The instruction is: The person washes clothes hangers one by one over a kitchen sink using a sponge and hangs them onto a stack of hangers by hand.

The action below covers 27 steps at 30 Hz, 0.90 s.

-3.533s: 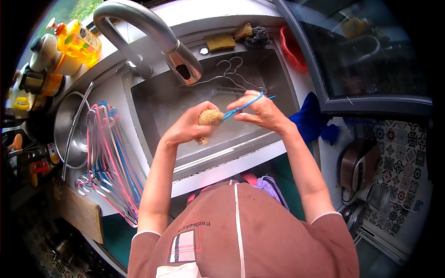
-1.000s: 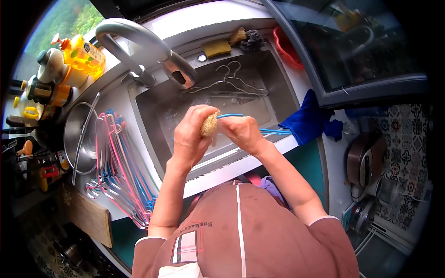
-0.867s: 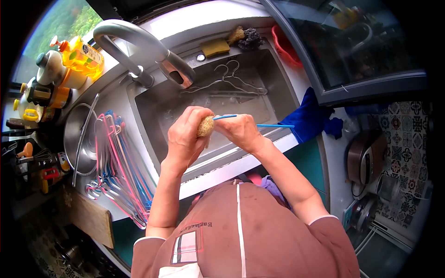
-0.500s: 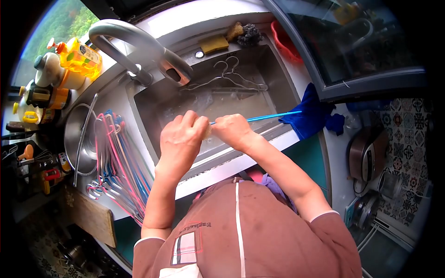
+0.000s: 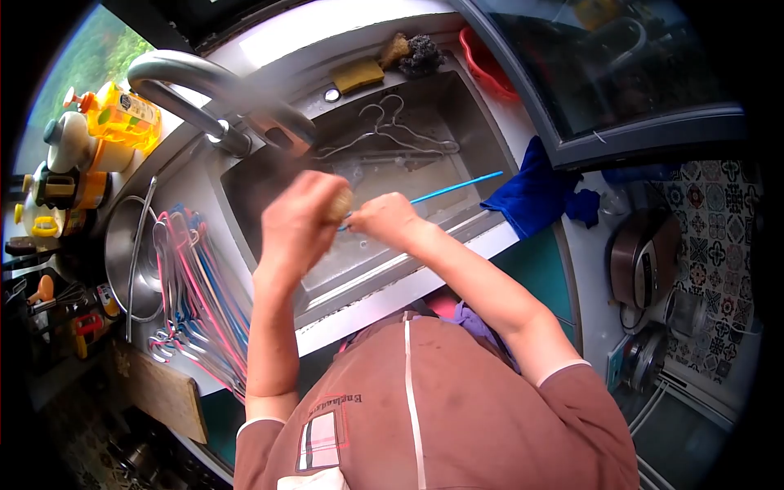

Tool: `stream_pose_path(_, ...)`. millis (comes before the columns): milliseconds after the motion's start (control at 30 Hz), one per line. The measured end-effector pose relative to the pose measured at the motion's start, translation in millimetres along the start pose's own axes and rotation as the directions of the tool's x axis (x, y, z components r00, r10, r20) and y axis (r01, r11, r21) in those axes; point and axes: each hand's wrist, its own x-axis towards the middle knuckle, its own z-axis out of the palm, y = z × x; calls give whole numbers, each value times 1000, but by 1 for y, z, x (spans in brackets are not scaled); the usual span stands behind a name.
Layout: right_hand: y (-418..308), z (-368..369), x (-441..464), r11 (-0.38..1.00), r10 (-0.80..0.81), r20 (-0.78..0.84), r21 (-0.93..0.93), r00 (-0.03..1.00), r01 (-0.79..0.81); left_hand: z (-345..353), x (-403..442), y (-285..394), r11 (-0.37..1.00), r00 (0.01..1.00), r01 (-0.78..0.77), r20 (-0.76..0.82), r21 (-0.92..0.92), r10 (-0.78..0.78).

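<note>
Over the near side of the sink (image 5: 457, 229), my right hand (image 5: 384, 220) is closed around a blue clothes hanger (image 5: 457, 189). Its straight side points right, and a bent blue part shows between my hands. My left hand (image 5: 300, 219), slightly blurred, is closed on a tan sponge (image 5: 341, 204), just left of the right hand and apart from it. Most of the sponge is hidden by the fingers. Two wire hangers (image 5: 384, 135) lie at the back of the sink, in shallow water or on its wet bottom.
Left of the sink lies a pile of coloured hangers (image 5: 196, 286) beside a metal bowl (image 5: 122, 261). The faucet (image 5: 188, 69) arches over the sink's left side. A yellow sponge (image 5: 357, 75) sits on the back ledge. A blue cloth (image 5: 527, 196) drapes over the right edge.
My left hand has moved left and slightly up with the sponge, away from the right hand. My right hand and the blue hanger have shifted slightly left; the whole view has shifted a little.
</note>
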Motion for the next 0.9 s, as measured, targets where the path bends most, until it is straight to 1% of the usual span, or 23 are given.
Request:
stream_pose_path(33,6,-3,-3,1000,28,-73,15,997,-27,-1,-2,-7,991,988,44,-142,-125,-62)
stream_pose_path(67,12,-5,-5,998,52,-143,32,988,-47,-4,-4,-11,970,952,118,-252,-212,-171)
stream_pose_path(100,21,-3,-6,984,96,-274,168,957,-51,-4,-10,-20,937,923,207,-261,-280,-282)
stream_pose_path(133,28,-7,-8,969,139,-326,240,935,-60,-2,-17,-31,892,882,290,-266,-347,-389)
stream_pose_path(167,33,-14,-10,924,232,-278,362,932,-122,2,-23,-38,829,857,331,-225,-451,-464)
stream_pose_path(200,36,-22,-12,860,319,-216,475,923,-186,9,-33,-51,763,832,418,-129,-493,-539)
stream_pose_path(233,42,-28,-14,811,330,-138,547,934,-206,16,-40,-55,675,827,445,-20,-589,-562)
stream_pose_path(267,48,-33,-17,756,336,-57,612,940,-233,23,-47,-58,572,818,472,91,-671,-568)
stream_pose_path(300,51,-38,-19,695,337,25,668,941,-266,32,-53,-62,493,820,492,192,-718,-539)
stream_pose_path(400,51,-53,-25,376,304,180,879,936,-292,58,-60,-58,419,833,501,290,-757,-471)
stream_pose_path(433,53,-57,-25,321,262,232,894,937,-311,64,-60,-54,388,821,519,317,-762,-474)
stream_pose_path(500,52,-64,-26,212,241,259,927,936,-311,71,-57,-45,314,801,551,384,-773,-459)
stream_pose_path(533,53,-66,-26,156,231,270,938,935,-309,75,-56,-43,316,803,552,389,-772,-452)
stream_pose_path(567,58,-67,-26,130,174,276,945,945,-300,79,-54,-41,319,805,553,394,-770,-443)
stream_pose_path(633,57,-72,-24,104,188,282,947,941,-305,87,-52,-39,313,804,561,415,-766,-426)
stream_pose_path(667,57,-74,-22,92,195,283,948,939,-305,91,-50,-38,308,803,554,399,-774,-443)
stream_pose_path(733,62,-73,-21,0,174,287,957,942,-291,98,-47,-36,300,801,537,364,-789,-476)
stream_pose_path(800,64,-71,-20,-99,176,268,962,947,-254,98,-41,-34,303,783,560,373,-771,-498)
stream_pose_path(833,66,-72,-19,-182,162,281,951,946,-251,96,-36,-32,304,773,573,378,-761,-509)
stream_pose_path(900,64,-69,-15,-240,199,267,946,943,-217,91,-24,-24,421,813,527,294,-738,-502)
